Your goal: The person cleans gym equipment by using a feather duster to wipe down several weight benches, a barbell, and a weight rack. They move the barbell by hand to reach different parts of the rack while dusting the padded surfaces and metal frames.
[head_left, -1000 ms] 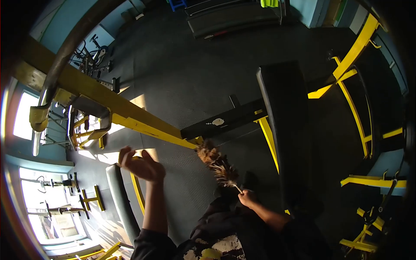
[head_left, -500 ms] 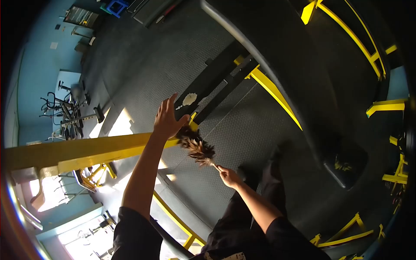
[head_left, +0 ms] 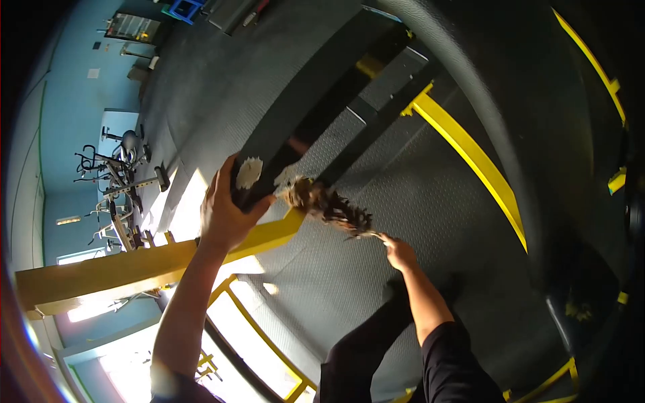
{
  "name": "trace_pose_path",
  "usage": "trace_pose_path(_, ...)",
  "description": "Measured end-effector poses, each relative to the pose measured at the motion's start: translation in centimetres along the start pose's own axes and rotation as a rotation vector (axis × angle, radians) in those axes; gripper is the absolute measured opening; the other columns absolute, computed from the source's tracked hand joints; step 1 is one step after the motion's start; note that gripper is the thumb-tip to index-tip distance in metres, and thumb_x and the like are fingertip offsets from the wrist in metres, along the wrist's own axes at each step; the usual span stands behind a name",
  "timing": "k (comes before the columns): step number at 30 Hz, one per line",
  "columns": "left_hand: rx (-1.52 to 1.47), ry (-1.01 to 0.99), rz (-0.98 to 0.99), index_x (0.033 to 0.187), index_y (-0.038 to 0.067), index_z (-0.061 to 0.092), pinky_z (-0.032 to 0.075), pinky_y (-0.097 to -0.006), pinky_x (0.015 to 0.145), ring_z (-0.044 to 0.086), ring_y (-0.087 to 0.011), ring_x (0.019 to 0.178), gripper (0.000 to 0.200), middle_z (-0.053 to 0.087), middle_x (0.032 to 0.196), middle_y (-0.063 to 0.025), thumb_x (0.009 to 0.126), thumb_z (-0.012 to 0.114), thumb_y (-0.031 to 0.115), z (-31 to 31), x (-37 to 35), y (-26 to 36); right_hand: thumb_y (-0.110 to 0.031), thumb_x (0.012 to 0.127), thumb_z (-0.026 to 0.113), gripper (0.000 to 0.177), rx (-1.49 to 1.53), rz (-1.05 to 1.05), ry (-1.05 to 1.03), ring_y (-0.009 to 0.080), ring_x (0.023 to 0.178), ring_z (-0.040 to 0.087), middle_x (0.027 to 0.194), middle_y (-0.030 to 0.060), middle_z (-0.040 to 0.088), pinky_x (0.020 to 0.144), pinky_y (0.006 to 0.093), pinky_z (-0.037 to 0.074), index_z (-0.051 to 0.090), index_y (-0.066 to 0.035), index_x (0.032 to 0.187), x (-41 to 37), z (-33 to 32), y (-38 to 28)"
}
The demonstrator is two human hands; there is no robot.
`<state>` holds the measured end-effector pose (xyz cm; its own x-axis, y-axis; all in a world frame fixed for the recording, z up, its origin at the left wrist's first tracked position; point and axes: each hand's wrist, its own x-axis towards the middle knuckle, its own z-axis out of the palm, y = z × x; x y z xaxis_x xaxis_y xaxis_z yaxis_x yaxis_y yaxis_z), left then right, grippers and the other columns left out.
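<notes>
My left hand grips the near end of a long black bench pad, thumb on one side and fingers round the other. The pad's cover has a pale torn patch close to my fingers. My right hand is closed round the thin handle of a brown feather duster. The duster's feathered tip is beside the pad's end, near the end of a yellow beam. Some feathers look blurred.
A large black padded piece curves along the right, with a yellow bar beneath it. Exercise machines stand by the blue wall. Dark textured rubber flooring lies below, and a yellow frame is at lower left.
My left hand has closed on the pad's end, which now appears raised and tilted. The duster and my right hand have shifted right in view. The camera view has moved.
</notes>
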<state>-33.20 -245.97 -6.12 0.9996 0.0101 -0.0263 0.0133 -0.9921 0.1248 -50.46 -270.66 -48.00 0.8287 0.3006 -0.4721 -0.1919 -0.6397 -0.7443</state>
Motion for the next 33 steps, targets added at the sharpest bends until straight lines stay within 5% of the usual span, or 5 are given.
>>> trace_pose_path(8,-0.032,0.017,0.062,0.143,0.008,0.036,0.054,-0.0419,0.092,0.066,-0.0323,0.104,0.091,0.062,0.118,-0.0182,0.071,0.085,0.033,0.3,-0.4,-0.3,-0.003,0.096,0.05,0.044,0.069,-0.013,0.712,0.0363,0.104,0.066,0.117,0.0227,0.066,0.089,0.0436,0.053,0.049,-0.008,0.14,11.6,-11.4,11.2)
trace_pose_path(13,-0.027,0.036,0.054,0.143,0.009,0.037,0.054,-0.0433,0.092,0.066,-0.0325,0.105,0.089,0.061,0.118,-0.0182,0.072,0.085,0.034,0.3,-0.4,-0.3,-0.012,0.095,0.056,0.044,-0.148,-0.161,0.401,0.0372,0.094,0.067,0.101,0.0185,0.069,0.081,0.0457,0.053,0.052,-0.017,0.139,13.7,-13.2,6.5)
trace_pose_path(16,-0.051,0.044,0.056,0.144,0.01,0.037,0.053,-0.0446,0.093,0.065,-0.0328,0.106,0.089,0.061,0.119,-0.018,0.072,0.084,0.035,0.3,-0.6,-0.2,-0.013,0.096,0.054,0.042,-0.138,-0.324,0.536,0.0372,0.091,0.067,0.099,0.02,0.068,0.08,0.045,0.053,0.052,-0.011,0.138,17.1,-15.9,0.2)
trace_pose_path(22,0.001,0.004,0.01,0.143,0.014,0.04,0.052,-0.0438,0.096,0.064,-0.0302,0.11,0.089,0.061,0.121,-0.0147,0.071,0.086,0.039,-0.1,-0.4,0.1,-0.015,0.098,0.048,0.035,-0.265,-0.095,0.309,0.0349,0.096,0.067,0.105,0.0196,0.069,0.082,0.0457,0.054,0.059,-0.013,0.13,23.8,-19.5,-9.8)
trace_pose_path(33,-0.095,0.116,0.064,0.14,0.014,0.046,0.054,-0.0432,0.093,0.066,-0.0306,0.106,0.086,0.064,0.117,-0.0144,0.066,0.088,0.031,0.5,-0.6,-0.3,-0.007,0.096,0.051,0.043,-0.318,-0.094,0.509,0.0348,0.1,0.067,0.107,0.0166,0.069,0.086,0.0447,0.053,0.051,-0.013,0.138,14.5,-20.4,4.7)
